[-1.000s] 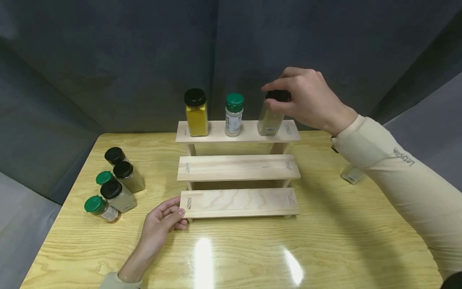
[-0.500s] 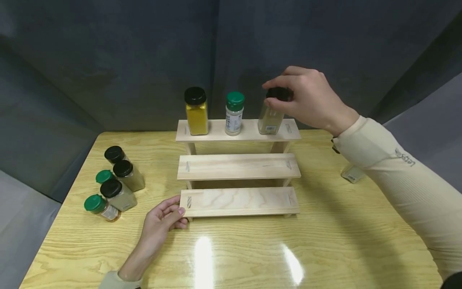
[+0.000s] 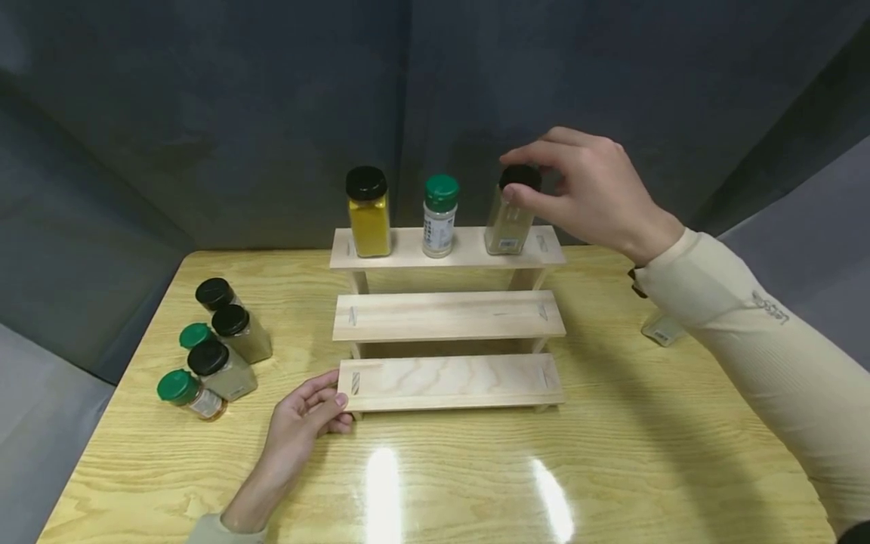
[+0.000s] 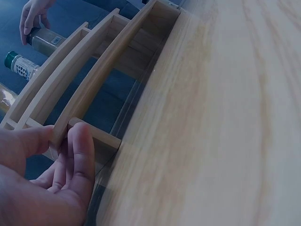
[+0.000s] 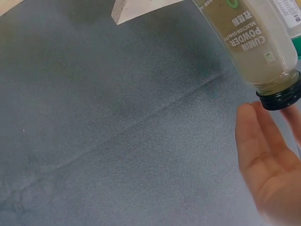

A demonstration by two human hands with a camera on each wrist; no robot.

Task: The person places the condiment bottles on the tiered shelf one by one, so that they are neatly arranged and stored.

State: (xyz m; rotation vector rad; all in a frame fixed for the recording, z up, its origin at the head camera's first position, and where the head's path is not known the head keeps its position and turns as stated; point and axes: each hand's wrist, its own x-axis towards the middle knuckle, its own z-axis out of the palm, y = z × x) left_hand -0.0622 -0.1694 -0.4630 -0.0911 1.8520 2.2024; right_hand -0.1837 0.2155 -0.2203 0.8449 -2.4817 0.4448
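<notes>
My left hand (image 3: 306, 412) pinches the left end of the lowest board of a three-step wooden spice rack (image 3: 451, 381), thumb on top and fingers beneath, as the left wrist view also shows. On the rack's top step, at its right end, stands a black-capped jar (image 3: 511, 223); its label reads cumin powder in the right wrist view. My right hand (image 3: 591, 181) is spread loosely about the black cap (image 5: 281, 95), fingers relaxed and fingertips right beside it. Left along the same step are a green-capped shaker (image 3: 439, 230) and a black-capped jar of yellow powder (image 3: 369, 223).
Several spice jars (image 3: 231, 372) with black and green caps stand in a group at the table's left. Another jar (image 3: 662, 329) shows partly beneath my right forearm. A dark curtain (image 3: 272, 113) hangs behind the wooden table (image 3: 476, 483).
My right hand has eased slightly to the right and loosened around the cumin jar's cap, leaving more of the cap in view. The jar and my left hand have stayed in place.
</notes>
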